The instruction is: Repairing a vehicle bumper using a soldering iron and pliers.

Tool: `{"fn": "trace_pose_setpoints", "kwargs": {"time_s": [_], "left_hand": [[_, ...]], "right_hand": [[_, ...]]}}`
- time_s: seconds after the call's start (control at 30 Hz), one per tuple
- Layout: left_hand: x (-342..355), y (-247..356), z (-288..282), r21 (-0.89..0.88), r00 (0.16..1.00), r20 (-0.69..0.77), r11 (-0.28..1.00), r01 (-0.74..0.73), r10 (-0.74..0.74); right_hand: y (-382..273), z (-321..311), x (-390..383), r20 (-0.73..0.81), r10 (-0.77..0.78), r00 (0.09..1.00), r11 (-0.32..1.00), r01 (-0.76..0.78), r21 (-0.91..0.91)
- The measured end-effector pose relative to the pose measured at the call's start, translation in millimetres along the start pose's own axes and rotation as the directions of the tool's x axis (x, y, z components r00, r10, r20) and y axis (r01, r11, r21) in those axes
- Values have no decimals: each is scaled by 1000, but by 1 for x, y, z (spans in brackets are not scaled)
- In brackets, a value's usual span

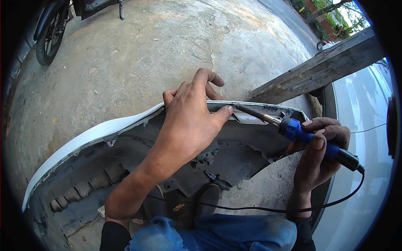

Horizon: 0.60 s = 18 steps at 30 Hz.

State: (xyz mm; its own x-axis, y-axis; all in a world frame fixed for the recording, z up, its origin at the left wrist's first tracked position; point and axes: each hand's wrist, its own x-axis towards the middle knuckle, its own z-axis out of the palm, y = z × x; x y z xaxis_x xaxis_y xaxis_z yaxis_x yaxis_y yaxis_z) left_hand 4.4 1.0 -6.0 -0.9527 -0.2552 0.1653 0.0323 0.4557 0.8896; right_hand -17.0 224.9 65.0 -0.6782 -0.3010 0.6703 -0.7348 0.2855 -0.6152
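The person's left hand [190, 119] gripped the upper rim of a white car bumper [96, 136], its fingers curled over the edge and the thumb pressed flat against the inner side. The bumper lay with its grey inside facing the person, resting over the concrete floor [138, 54]. The right hand [320, 154] was closed around the blue handle of a soldering iron [293, 129], fingers wrapped tightly, and the metal tip reached the bumper's rim just beside the left thumb. A black cord [268, 208] ran from the handle's end across the person's blue trousers [226, 234]. A weathered wooden beam [318, 69] slanted behind the bumper, beside a white car body [366, 108]. A motorcycle wheel [49, 37] stood at the far left. No packages or signs could be made out.
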Motion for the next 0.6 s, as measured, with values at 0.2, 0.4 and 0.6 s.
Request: {"fn": "trace_pose_setpoints", "kwargs": {"time_s": [0.2,0.4,0.6], "left_hand": [[0,0,1,15,1000,7,1000,-4,4],[-1,-2,1,26,999,-15,999,-32,33],[-1,-3,2,27,999,-17,999,-44,44]], "right_hand": [[-2,2,-2,-3,3,1000,999,-3,33],[3,-1,-4,2,-51,999,999,51,-17],[0,2,-4,-15,-13,1000,1000,14,27]]}}
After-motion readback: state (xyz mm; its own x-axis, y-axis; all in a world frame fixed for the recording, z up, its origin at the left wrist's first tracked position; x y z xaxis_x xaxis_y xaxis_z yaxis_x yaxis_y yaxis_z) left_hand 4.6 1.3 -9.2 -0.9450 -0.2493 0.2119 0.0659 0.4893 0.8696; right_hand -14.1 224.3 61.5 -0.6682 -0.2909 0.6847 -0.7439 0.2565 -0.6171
